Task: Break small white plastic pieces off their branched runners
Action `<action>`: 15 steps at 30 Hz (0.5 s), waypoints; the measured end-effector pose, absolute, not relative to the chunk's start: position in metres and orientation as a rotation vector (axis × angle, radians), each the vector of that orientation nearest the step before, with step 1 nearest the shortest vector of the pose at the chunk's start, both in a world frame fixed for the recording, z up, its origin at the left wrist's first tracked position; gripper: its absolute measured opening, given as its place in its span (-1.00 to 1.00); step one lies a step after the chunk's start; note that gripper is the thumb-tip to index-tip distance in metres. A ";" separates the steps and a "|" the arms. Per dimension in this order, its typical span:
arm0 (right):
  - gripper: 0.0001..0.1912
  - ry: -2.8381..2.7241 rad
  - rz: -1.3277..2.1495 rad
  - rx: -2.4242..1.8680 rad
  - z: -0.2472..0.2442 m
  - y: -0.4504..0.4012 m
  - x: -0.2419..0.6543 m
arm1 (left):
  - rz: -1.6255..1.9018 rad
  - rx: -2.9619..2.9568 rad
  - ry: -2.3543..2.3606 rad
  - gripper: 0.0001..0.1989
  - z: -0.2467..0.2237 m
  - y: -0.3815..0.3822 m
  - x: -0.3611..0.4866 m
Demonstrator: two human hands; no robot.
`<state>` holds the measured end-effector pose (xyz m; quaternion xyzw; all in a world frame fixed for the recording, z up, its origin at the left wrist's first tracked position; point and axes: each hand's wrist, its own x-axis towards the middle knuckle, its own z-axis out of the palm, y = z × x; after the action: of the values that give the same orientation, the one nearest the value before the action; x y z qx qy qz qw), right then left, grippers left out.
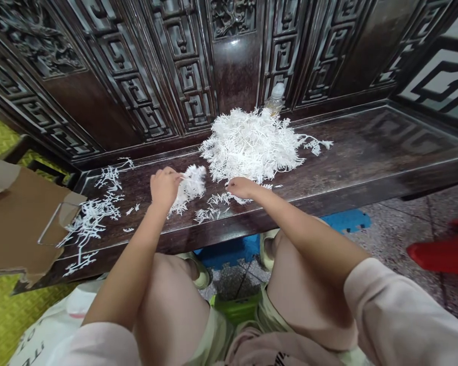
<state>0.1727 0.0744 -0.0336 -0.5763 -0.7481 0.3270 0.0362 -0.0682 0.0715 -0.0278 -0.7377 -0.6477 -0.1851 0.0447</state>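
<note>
My left hand (165, 187) is closed, its fingertips gripping a small bunch of white branching plastic sprigs (193, 183) just above the dark wooden bench. My right hand (239, 187) has its fingers pressed together, close to loose white sprig pieces (209, 211) along the front of the bench. What those fingers hold, if anything, is hidden. Directly behind it rises a large heap of the same white sprigs (254, 145). Farther left lie bare white branched stems (93, 216) and a few small bits.
A carved dark wooden bench (366, 152) runs across the view, with its latticed backrest behind. A clear bottle with a white cap (277, 96) stands behind the heap. An opened cardboard box (26, 218) is at the left end. Something red (442, 254) lies on the floor at right.
</note>
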 end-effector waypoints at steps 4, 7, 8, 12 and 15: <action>-0.75 -2.247 0.958 -1.924 -0.035 0.072 0.171 | -1.059 -2.067 -2.093 -0.83 0.005 0.083 -0.064; -0.73 -2.233 0.954 -1.970 -0.036 0.072 0.169 | -1.396 -1.986 -2.254 -0.83 0.026 0.088 -0.061; -0.73 -2.227 0.946 -1.988 -0.036 0.073 0.169 | -1.542 -1.944 -2.286 -0.83 0.032 0.087 -0.060; -0.62 -2.071 0.821 -2.062 -0.032 0.076 0.169 | -2.033 -1.823 -2.172 -0.83 0.046 0.080 -0.055; -0.34 -1.972 0.701 -1.889 -0.022 0.072 0.169 | -2.167 -1.865 -2.103 -0.85 0.047 0.069 -0.042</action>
<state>0.1687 0.0721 -0.0219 -0.6613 -0.6904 0.2454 0.1607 -0.0417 0.0695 0.0475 -0.5145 -0.5803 -0.5980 -0.2025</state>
